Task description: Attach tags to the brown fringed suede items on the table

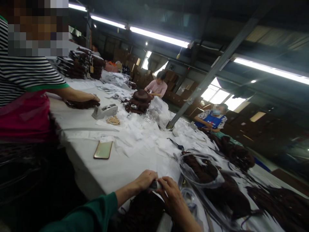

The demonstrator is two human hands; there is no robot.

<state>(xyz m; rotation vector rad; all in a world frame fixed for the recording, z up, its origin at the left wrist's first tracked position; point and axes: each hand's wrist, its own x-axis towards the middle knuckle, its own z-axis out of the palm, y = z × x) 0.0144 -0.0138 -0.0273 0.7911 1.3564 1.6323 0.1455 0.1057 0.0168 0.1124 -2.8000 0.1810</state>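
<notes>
My left hand and my right hand meet at the table's near edge, fingers closed. Between their fingertips is a small white piece, perhaps paper, with something dark beside it. What exactly it is cannot be made out. Right below my hands lies a dark brown item, partly hidden by my right hand and forearm. Further up the table a phone lies flat, to the left of my hands.
White papers spread over the table. A tape dispenser stands near a co-worker's arm at left. Clear plastic tubing and brown goods lie at right. A slanted metal post rises beyond.
</notes>
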